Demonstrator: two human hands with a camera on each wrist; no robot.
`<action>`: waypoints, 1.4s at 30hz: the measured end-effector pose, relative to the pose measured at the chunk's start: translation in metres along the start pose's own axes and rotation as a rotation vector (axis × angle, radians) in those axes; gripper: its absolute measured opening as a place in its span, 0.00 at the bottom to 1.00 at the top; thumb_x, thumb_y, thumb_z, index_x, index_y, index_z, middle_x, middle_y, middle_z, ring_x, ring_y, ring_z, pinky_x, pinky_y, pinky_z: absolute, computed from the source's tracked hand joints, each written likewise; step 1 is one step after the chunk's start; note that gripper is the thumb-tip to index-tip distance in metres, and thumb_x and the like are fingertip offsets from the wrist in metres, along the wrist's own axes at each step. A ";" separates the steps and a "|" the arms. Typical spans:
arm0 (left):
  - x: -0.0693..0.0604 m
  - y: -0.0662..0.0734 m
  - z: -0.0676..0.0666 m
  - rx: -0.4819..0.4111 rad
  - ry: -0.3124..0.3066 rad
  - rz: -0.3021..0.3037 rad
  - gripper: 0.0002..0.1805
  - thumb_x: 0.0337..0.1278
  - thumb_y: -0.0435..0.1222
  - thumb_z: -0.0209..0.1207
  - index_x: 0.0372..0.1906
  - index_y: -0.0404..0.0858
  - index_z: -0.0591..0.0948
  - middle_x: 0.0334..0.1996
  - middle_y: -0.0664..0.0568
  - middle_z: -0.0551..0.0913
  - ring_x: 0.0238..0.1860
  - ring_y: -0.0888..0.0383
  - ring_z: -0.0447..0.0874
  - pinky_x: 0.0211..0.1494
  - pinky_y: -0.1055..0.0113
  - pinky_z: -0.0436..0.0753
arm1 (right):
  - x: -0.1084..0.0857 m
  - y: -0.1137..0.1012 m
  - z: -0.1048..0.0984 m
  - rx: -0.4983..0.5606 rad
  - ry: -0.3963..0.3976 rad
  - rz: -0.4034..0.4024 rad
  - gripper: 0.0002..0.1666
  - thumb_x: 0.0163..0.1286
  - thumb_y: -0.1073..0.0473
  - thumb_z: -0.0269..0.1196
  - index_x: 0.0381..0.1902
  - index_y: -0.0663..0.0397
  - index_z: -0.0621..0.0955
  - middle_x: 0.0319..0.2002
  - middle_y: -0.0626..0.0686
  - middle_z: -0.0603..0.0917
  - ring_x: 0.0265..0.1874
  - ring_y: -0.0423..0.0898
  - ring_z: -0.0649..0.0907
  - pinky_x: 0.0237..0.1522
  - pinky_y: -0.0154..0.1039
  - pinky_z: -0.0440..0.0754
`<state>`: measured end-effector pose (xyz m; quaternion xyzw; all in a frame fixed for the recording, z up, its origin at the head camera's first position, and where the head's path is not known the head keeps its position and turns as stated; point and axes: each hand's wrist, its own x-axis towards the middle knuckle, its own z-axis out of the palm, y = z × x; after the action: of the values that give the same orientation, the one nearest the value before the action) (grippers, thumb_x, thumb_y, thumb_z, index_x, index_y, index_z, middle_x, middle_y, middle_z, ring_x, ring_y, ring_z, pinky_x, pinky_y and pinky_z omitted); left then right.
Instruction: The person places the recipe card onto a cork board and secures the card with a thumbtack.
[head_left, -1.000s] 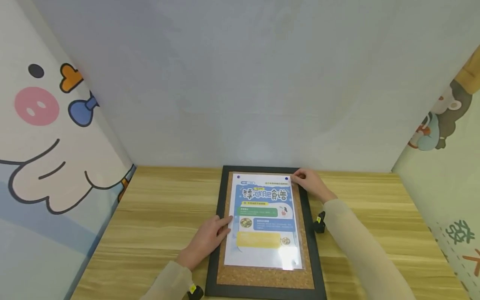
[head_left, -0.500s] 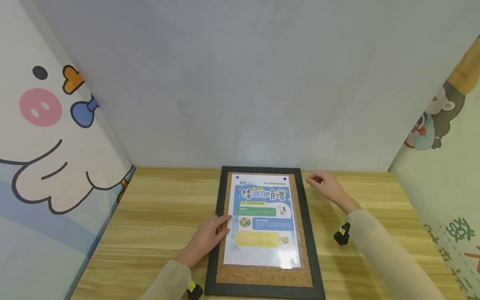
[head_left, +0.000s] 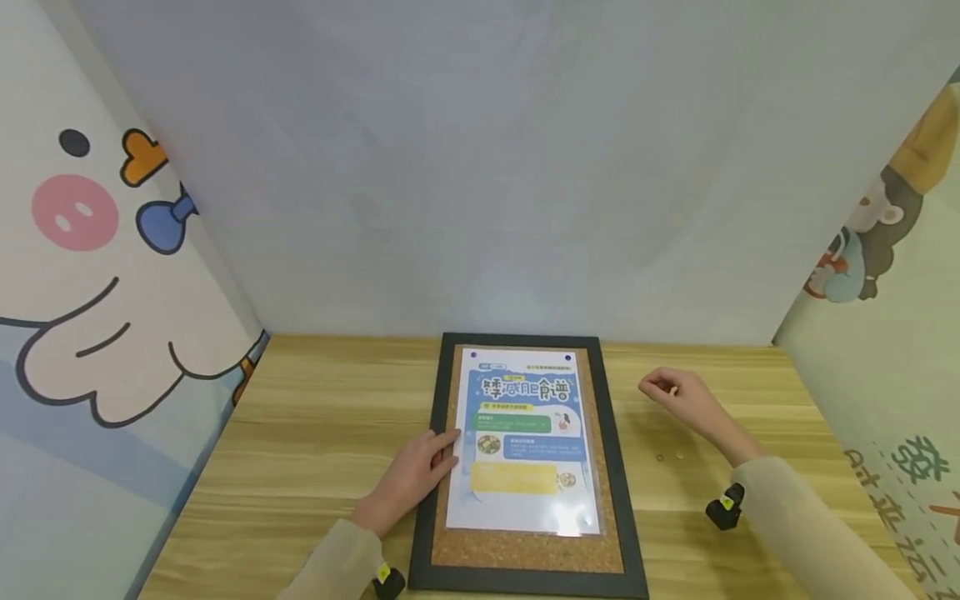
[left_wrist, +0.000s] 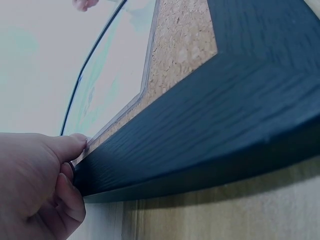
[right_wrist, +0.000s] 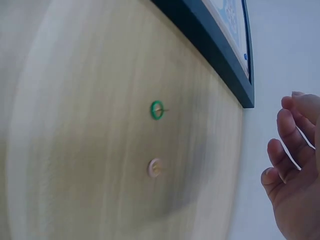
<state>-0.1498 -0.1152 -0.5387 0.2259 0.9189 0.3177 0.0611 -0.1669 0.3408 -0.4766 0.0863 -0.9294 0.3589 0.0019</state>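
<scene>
"Left hand (head_left: pixel 408 479) grips a corkboard (head_left: pixel 525 554) by its left edge, thumb on top, fingers curled against the outer side of the black frame (head_left: pixel 617 483). And the other?"

"Right hand (head_left: pixel 686 404) hovers above the bench (head_left: pixel 337 400), to the right of the corkboard, fingers loosely bent; it appears released, with nothing visible at the fingertips."

"How far along is the work?"

"About halfway, by the look of it. A printed poster (head_left: pixel 528 442) lies flat on the cork, a far-left pin (head_left: pixel 473 355) and a far-right pin (head_left: pixel 567 357) set in its top corners. Neither bottom corner shows one. A green pin (right_wrist: pixel 157 102) and a pink pin (right_wrist: pixel 154 168) lie loose on the bench, so two fastenings are probably left."

"Which way does the poster face?"

"Printed side up, heading at the end nearest the back wall (head_left: pixel 510 167). Its long axis runs from the near side of the bench toward that wall, roughly in line with the corkboard's long sides. It sits nearer the far end, leaving a wider strip of bare cork at the bottom."
</scene>
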 end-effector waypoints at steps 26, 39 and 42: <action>0.001 -0.002 0.001 0.027 0.010 -0.013 0.23 0.70 0.35 0.65 0.67 0.33 0.81 0.25 0.56 0.69 0.26 0.61 0.64 0.30 0.69 0.65 | -0.073 0.041 0.006 -0.026 0.001 0.079 0.08 0.75 0.61 0.66 0.45 0.60 0.88 0.37 0.50 0.87 0.29 0.35 0.75 0.32 0.36 0.75; 0.000 0.002 0.001 0.043 0.028 0.026 0.23 0.69 0.34 0.66 0.65 0.32 0.82 0.25 0.57 0.69 0.25 0.62 0.63 0.30 0.70 0.65 | -0.084 0.052 0.014 -0.066 0.031 0.052 0.05 0.72 0.62 0.69 0.43 0.55 0.89 0.41 0.51 0.89 0.36 0.34 0.80 0.38 0.36 0.79; -0.001 0.003 0.002 0.044 0.022 0.015 0.23 0.69 0.34 0.66 0.66 0.33 0.81 0.25 0.57 0.69 0.26 0.62 0.64 0.30 0.70 0.65 | -0.085 0.053 0.014 -0.088 0.034 0.062 0.06 0.74 0.60 0.68 0.43 0.55 0.89 0.41 0.52 0.89 0.38 0.37 0.82 0.40 0.38 0.80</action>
<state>-0.1475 -0.1122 -0.5379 0.2306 0.9245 0.3005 0.0436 -0.0912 0.3837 -0.5282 0.0513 -0.9464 0.3187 0.0104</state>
